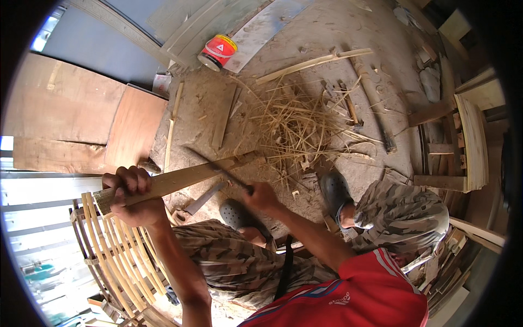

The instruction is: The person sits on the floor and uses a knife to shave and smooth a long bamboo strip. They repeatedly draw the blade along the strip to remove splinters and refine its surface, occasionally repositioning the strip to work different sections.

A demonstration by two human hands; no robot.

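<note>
Head view: bamboo slat point(180, 180) clamped near end by left hand point(133, 197), slanted across knees toward floor for steady shaving. Right hand point(261, 195) closed on knife point(220, 170), blade laid across slat. Shavings pile point(297, 125) ahead, red can point(217, 52) farther off.

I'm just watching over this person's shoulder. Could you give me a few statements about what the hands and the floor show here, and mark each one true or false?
1. The left hand grips a long bamboo piece. True.
2. The right hand holds a hammer. False: it holds a knife laid against the bamboo.
3. Thin shavings lie piled on the dirt floor. True.
4. The red can stands upright. False: it lies on its side.
5. The person is barefoot. False: dark clogs cover the feet.
</note>
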